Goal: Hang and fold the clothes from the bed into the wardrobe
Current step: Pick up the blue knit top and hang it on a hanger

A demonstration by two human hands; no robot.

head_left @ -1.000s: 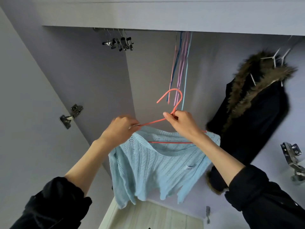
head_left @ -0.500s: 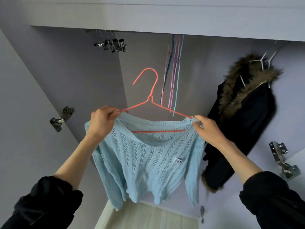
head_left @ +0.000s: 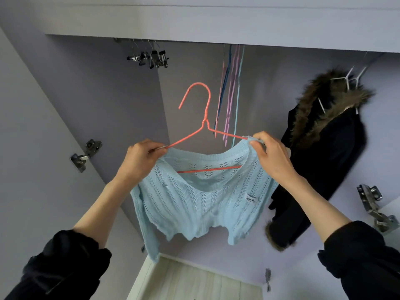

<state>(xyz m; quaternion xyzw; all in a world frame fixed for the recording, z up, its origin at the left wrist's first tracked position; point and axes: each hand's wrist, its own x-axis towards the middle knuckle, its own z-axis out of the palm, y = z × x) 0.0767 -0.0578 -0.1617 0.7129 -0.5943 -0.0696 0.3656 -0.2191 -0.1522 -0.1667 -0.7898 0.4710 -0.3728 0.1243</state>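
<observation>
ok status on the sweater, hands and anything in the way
Left hand and right hand pinch the light blue knit sweater at its shoulders on the orange hanger. Hook free, not yet hung. Fur-trimmed black coat hangs close on the right.

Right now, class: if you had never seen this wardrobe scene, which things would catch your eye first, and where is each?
The light blue knitted sweater on a coral wire hanger fills the centre, its shoulders pinched by the left hand and right hand. At right hangs a black coat with a fur-trimmed hood. Upper left, a cluster of metal clip hangers hangs under the top panel.
</observation>
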